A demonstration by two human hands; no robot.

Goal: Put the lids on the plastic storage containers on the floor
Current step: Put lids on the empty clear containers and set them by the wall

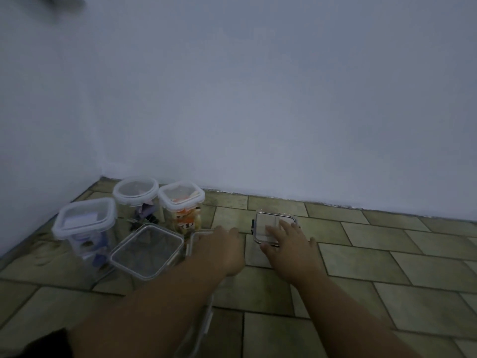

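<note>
right hand (290, 244), fingers spread, presses clear lid (275, 227); left hand (222, 244) grip unclear; lid may slide on tile.

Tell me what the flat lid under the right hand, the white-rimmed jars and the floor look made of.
Flat lid: clear glossy plastic, probably; the tile shows through it, and it has dark side clips.
White-rimmed jars: see-through walls, likely plastic; the lids have an opaque white rim around a clear centre.
Floor: matte olive tiles with dark grout lines, ceramic or stone by the look.
</note>
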